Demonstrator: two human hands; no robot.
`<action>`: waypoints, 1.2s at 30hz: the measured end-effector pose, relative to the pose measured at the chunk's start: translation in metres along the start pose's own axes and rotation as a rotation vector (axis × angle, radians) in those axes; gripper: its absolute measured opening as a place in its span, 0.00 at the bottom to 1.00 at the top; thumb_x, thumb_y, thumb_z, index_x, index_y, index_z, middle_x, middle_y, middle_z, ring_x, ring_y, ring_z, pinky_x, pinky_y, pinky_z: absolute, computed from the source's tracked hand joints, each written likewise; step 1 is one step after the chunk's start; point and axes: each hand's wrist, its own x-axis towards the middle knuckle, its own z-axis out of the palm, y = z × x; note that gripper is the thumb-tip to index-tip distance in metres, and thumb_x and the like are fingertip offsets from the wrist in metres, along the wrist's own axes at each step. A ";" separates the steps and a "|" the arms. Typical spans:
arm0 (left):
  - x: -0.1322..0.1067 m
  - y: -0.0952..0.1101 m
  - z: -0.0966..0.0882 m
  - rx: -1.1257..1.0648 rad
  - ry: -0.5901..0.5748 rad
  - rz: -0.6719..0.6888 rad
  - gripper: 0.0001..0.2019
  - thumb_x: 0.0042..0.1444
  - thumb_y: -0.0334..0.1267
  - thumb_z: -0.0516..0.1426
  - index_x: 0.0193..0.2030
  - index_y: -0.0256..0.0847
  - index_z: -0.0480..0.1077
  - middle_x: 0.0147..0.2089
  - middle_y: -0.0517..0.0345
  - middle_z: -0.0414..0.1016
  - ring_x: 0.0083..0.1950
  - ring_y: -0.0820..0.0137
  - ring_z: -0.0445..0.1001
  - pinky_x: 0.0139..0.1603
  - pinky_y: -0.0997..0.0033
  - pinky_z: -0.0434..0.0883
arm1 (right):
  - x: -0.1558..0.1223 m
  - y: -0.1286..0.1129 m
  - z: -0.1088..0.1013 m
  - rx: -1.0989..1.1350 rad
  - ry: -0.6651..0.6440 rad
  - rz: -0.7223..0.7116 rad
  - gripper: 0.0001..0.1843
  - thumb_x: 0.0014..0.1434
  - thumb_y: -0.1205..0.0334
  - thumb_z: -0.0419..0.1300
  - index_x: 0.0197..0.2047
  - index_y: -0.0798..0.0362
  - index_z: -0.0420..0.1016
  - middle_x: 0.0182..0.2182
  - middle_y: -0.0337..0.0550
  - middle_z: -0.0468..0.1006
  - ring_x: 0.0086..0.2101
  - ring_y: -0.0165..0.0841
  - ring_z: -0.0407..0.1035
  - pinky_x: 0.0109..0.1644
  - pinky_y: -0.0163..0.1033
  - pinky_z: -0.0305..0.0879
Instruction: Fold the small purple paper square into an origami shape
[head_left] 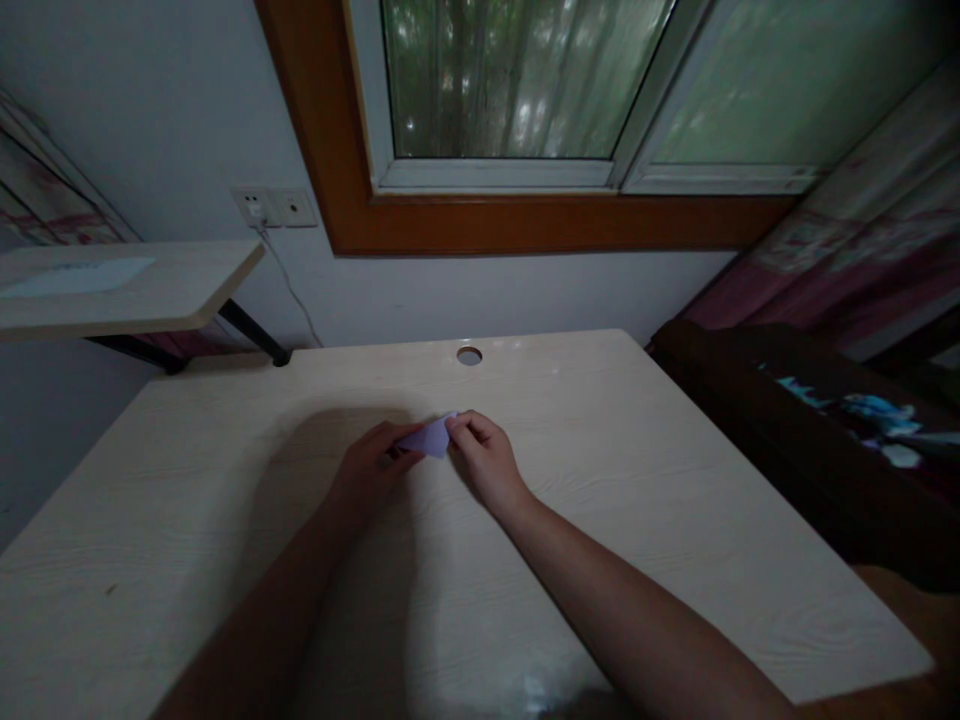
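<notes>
Between my two hands is a small piece of folded purple paper [429, 438], roughly triangular, over the middle of the pale wood-grain desk [637, 520]. My left hand [371, 462] grips its left end, thumb below and fingers above. At the upper right corner, my right hand [484, 450] pinches the paper between thumb and curled fingers. The folds inside the paper are too small to make out, and my fingers cover both of its ends.
A raised shelf [217, 275] on black legs stands at the desk's back left, with a pale sheet [79, 277] on it. A round cable hole [469, 356] lies near the back edge. A white cord [292, 285] hangs from the wall socket [259, 207]. Dark furniture [750, 400] stands right of the desk.
</notes>
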 end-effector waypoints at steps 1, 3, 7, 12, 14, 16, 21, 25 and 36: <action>0.000 0.000 0.000 -0.008 0.004 0.000 0.17 0.60 0.46 0.60 0.54 0.45 0.74 0.44 0.55 0.77 0.41 0.68 0.76 0.44 0.69 0.73 | 0.000 0.000 0.000 0.004 -0.008 0.002 0.14 0.60 0.51 0.60 0.30 0.53 0.75 0.26 0.37 0.71 0.29 0.31 0.64 0.35 0.35 0.60; 0.000 0.000 0.000 -0.017 0.026 -0.004 0.17 0.59 0.47 0.60 0.53 0.45 0.74 0.44 0.55 0.78 0.41 0.68 0.76 0.44 0.69 0.73 | -0.001 0.000 0.000 0.020 -0.033 0.003 0.15 0.61 0.51 0.60 0.30 0.53 0.75 0.25 0.37 0.71 0.29 0.30 0.64 0.34 0.34 0.60; -0.001 0.000 -0.002 -0.018 0.106 -0.038 0.16 0.58 0.48 0.60 0.50 0.43 0.75 0.43 0.55 0.78 0.41 0.67 0.76 0.44 0.68 0.74 | -0.003 -0.007 0.001 0.052 -0.109 -0.009 0.16 0.62 0.51 0.59 0.29 0.53 0.74 0.25 0.38 0.72 0.28 0.30 0.65 0.34 0.34 0.60; -0.001 -0.002 -0.003 -0.072 0.161 -0.092 0.17 0.58 0.47 0.60 0.51 0.43 0.75 0.44 0.54 0.77 0.43 0.66 0.77 0.45 0.67 0.75 | -0.004 -0.011 0.000 0.047 -0.154 -0.046 0.12 0.62 0.56 0.59 0.32 0.53 0.78 0.29 0.40 0.76 0.30 0.30 0.68 0.37 0.34 0.63; -0.001 -0.003 -0.002 -0.083 0.158 -0.105 0.17 0.57 0.47 0.61 0.51 0.43 0.75 0.44 0.54 0.77 0.43 0.65 0.77 0.45 0.67 0.75 | -0.003 -0.009 0.000 0.037 -0.154 -0.047 0.11 0.62 0.56 0.59 0.33 0.52 0.78 0.30 0.40 0.76 0.30 0.30 0.68 0.37 0.34 0.63; 0.000 -0.003 -0.002 -0.090 0.147 -0.104 0.18 0.57 0.47 0.61 0.51 0.43 0.74 0.44 0.55 0.77 0.42 0.66 0.77 0.45 0.67 0.75 | -0.003 -0.006 0.000 0.018 -0.154 -0.049 0.10 0.62 0.57 0.59 0.33 0.52 0.78 0.29 0.39 0.75 0.30 0.30 0.68 0.36 0.34 0.63; -0.001 -0.003 0.000 -0.103 0.123 -0.100 0.19 0.56 0.47 0.62 0.52 0.43 0.74 0.45 0.55 0.77 0.43 0.65 0.77 0.46 0.67 0.74 | -0.003 -0.003 -0.001 0.017 -0.166 -0.061 0.11 0.63 0.56 0.59 0.32 0.51 0.77 0.26 0.38 0.73 0.29 0.29 0.67 0.36 0.35 0.61; 0.000 -0.005 0.001 -0.137 0.113 -0.119 0.20 0.55 0.49 0.62 0.52 0.43 0.74 0.45 0.54 0.77 0.44 0.64 0.77 0.46 0.65 0.75 | -0.003 -0.005 -0.002 0.025 -0.175 -0.086 0.12 0.63 0.55 0.59 0.32 0.51 0.77 0.26 0.38 0.72 0.29 0.29 0.67 0.36 0.35 0.61; 0.001 -0.004 -0.001 -0.126 0.103 -0.153 0.21 0.55 0.50 0.62 0.52 0.43 0.74 0.47 0.53 0.79 0.46 0.63 0.77 0.49 0.64 0.74 | -0.002 -0.002 -0.002 0.015 -0.196 -0.106 0.12 0.64 0.55 0.59 0.34 0.52 0.78 0.28 0.39 0.72 0.31 0.30 0.67 0.38 0.35 0.62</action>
